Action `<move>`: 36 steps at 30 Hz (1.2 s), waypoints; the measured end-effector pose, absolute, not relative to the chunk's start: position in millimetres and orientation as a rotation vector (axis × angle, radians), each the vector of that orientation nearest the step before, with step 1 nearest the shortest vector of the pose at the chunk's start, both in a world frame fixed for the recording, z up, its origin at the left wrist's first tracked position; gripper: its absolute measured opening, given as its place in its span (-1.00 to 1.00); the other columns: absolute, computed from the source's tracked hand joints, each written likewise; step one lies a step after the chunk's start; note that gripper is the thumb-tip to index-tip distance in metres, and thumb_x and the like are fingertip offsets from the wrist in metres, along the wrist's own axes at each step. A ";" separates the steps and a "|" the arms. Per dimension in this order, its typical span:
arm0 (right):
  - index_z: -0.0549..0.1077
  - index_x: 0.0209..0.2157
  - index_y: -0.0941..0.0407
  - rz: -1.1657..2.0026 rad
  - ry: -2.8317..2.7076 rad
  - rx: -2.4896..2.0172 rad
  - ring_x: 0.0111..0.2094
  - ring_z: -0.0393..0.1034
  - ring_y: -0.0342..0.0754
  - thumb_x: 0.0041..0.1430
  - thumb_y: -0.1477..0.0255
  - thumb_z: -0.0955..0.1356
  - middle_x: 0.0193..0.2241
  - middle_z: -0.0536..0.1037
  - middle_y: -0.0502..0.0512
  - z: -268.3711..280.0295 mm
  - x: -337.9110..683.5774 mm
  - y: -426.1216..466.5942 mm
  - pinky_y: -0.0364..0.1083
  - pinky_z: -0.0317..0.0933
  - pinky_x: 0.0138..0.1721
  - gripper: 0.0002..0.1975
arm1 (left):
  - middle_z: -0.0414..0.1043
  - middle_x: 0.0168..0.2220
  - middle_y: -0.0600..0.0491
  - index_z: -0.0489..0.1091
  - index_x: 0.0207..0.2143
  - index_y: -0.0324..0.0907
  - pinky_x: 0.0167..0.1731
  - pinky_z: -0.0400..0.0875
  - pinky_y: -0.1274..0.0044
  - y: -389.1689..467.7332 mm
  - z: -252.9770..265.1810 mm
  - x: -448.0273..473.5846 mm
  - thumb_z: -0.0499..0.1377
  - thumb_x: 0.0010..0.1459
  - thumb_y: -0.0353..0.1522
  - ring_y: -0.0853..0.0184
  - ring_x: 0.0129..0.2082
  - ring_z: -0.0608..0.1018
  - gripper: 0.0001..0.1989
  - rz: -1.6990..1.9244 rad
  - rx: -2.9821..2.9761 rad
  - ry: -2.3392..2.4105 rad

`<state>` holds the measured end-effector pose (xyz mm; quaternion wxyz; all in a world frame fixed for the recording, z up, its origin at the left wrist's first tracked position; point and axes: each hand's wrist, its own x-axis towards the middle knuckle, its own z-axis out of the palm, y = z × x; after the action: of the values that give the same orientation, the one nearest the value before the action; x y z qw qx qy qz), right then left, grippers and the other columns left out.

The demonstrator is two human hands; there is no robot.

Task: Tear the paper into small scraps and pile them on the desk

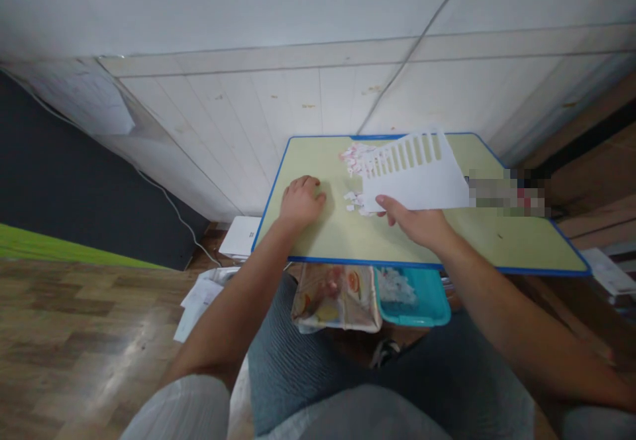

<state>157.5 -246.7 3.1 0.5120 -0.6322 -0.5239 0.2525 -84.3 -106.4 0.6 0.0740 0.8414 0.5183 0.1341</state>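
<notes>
In the head view my right hand grips the lower edge of a white slotted sheet, thumb on top. A row of long narrow openings runs along the sheet's far side. Small paper scraps, white with some pink, lie in a heap at its left and partly beneath it. A few more white pieces lie nearer to me. My left hand rests palm down on the pale yellow table, left of the scraps. Its fingers are loosely bent, the thumb apart, and nothing shows in it.
Below the table's blue front edge stand a patterned bin and a turquoise bin holding whitish bits. A blurred-out patch covers things at the table's right. Behind is a white wall with a cable. Papers lie at lower left.
</notes>
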 end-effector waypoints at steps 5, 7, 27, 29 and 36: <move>0.50 -0.54 -0.04 0.496 -0.996 -1.573 -0.39 0.60 0.13 0.29 -0.09 0.52 -0.55 0.63 0.08 -16.5 158.6 -291.1 0.16 0.61 -0.02 -0.50 | 0.56 0.48 -0.22 0.55 0.35 -0.20 0.59 0.34 0.19 -137.8 -7.6 -110.6 0.19 0.56 -0.32 -0.02 0.53 0.51 -0.59 0.399 2.609 1.505; 0.51 -0.51 -0.04 0.439 -0.884 -1.567 -0.37 0.62 0.15 0.24 -0.07 0.53 -0.52 0.64 0.09 -21.9 162.2 -300.5 0.16 0.62 -0.04 -0.55 | 0.56 0.48 -0.20 0.55 0.35 -0.16 0.59 0.34 0.19 -147.8 -11.5 -119.5 0.19 0.56 -0.31 -0.02 0.53 0.51 -0.59 0.399 2.624 1.515; 0.54 -0.38 0.06 0.380 -0.474 -1.413 -0.56 0.40 -0.04 0.05 0.31 0.50 -0.56 0.56 0.00 -27.9 174.5 -281.9 -0.05 0.35 -0.54 -0.85 | 0.65 0.34 -0.18 0.59 0.24 -0.13 0.45 0.46 0.17 -159.1 -13.4 -115.4 0.14 0.55 -0.28 -0.09 0.38 0.58 -0.64 0.526 2.683 1.548; 0.55 -0.36 0.07 0.381 -0.474 -1.410 -0.55 0.42 -0.04 0.04 0.32 0.51 -0.53 0.58 0.01 -27.1 173.5 -281.4 -0.05 0.34 -0.54 -0.85 | 0.66 0.33 -0.20 0.60 0.24 -0.14 0.44 0.46 0.17 -158.7 -14.0 -115.2 0.14 0.55 -0.29 -0.09 0.38 0.59 -0.64 0.537 2.692 1.546; 0.54 -0.33 0.06 0.367 -0.441 -1.417 -0.58 0.39 -0.08 0.05 0.35 0.50 -0.46 0.62 -0.02 -26.9 173.6 -277.1 -0.08 0.30 -0.57 -0.86 | 0.65 0.31 -0.25 0.60 0.26 -0.22 0.40 0.49 0.17 -155.7 -17.5 -114.3 0.14 0.56 -0.30 -0.10 0.36 0.59 -0.61 0.534 2.718 1.551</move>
<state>173.6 -277.1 -26.9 0.7218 -0.6414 -0.1999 0.1662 -114.3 -155.7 -17.5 -0.0165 0.8560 0.4886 0.1681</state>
